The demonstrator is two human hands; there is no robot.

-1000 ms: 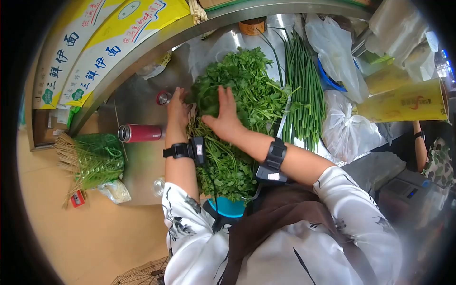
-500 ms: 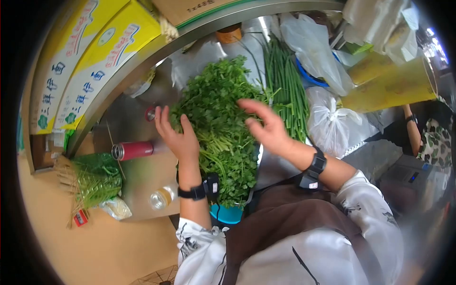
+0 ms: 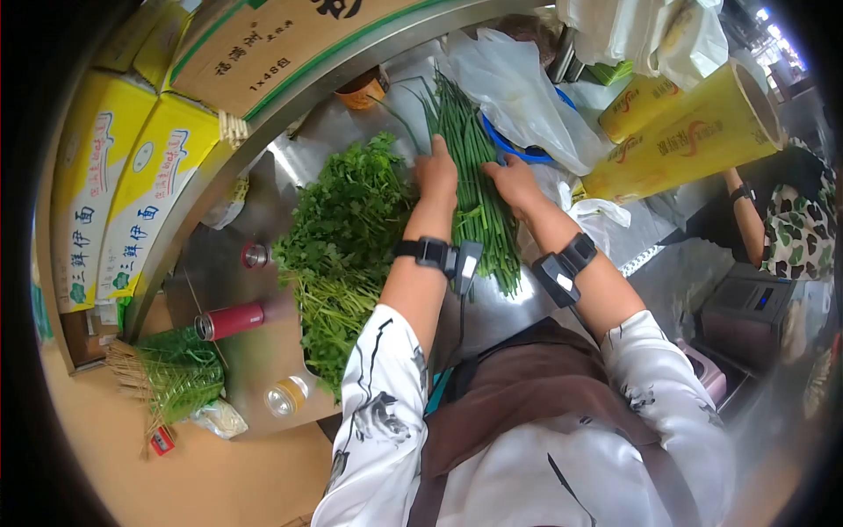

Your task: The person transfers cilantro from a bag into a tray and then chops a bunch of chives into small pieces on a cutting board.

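Observation:
Long green stalks [image 3: 479, 189] lie in a bundle on the metal counter. My left hand [image 3: 436, 173] is at the bundle's left edge, thumb raised and the other fingers hidden. On the right edge rests my right hand [image 3: 516, 186], its thumb and forefinger apart and the rest of its grip unclear. A big heap of leafy green herbs [image 3: 347, 211] lies left of the bundle, beside my left forearm.
Left are a red flask [image 3: 230, 321], a glass jar [image 3: 285, 396] and a green net bag [image 3: 184, 360]. At right are a plastic bag [image 3: 536, 97], a blue-rimmed basin [image 3: 518, 151], yellow rolls [image 3: 685, 140] and another person's arm [image 3: 745, 220].
Both hands have moved from over the leafy herbs to the long stalks. The view has shifted, and the herb heap now sits farther left in the picture.

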